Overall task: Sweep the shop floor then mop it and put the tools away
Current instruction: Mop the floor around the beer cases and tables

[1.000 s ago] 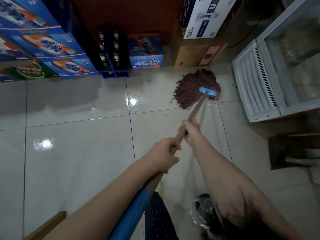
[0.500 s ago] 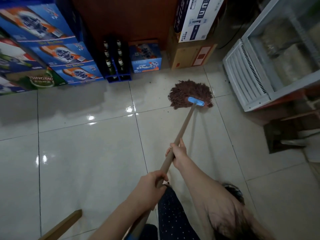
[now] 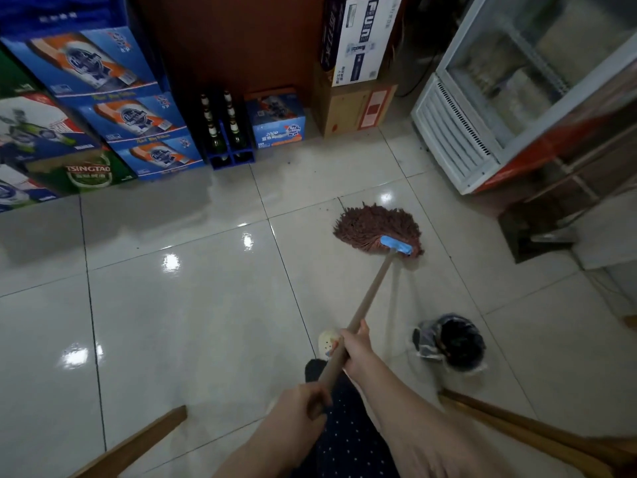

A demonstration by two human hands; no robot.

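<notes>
The mop's brown string head [image 3: 374, 224] lies spread on the pale tiled floor [image 3: 179, 326], right of centre and toward the far side, with its blue clamp [image 3: 396, 245] on the near edge. The wooden handle [image 3: 373, 294] slants down and left from the clamp toward the person.

The right hand [image 3: 356, 347] is wrapped around the handle partway along, fingers hidden behind the shaft. The left hand [image 3: 299, 405] grips it nearer the body, fingers curled over the wood; the handle's end is hidden beneath that hand and arm.

A pale shoe [image 3: 326, 340] peeks out just left of the handle, half covered by it, above a dark dotted trouser leg [image 3: 344, 429]. Right of the hands stands a small dark bin [image 3: 455, 341] with a bag liner, too blurred to make out its contents.

Wooden bars are cut off at the near left [image 3: 138, 443] and near right [image 3: 517, 427]. Along the far edge sit stacked beer cartons [image 3: 131, 119], bottles in a blue crate [image 3: 225, 132] and cardboard boxes [image 3: 355, 108]. A white glass-fronted cooler [image 3: 458, 132] is cropped at the right, with a dark, indistinct object [image 3: 537, 232] on the floor nearer than it.
</notes>
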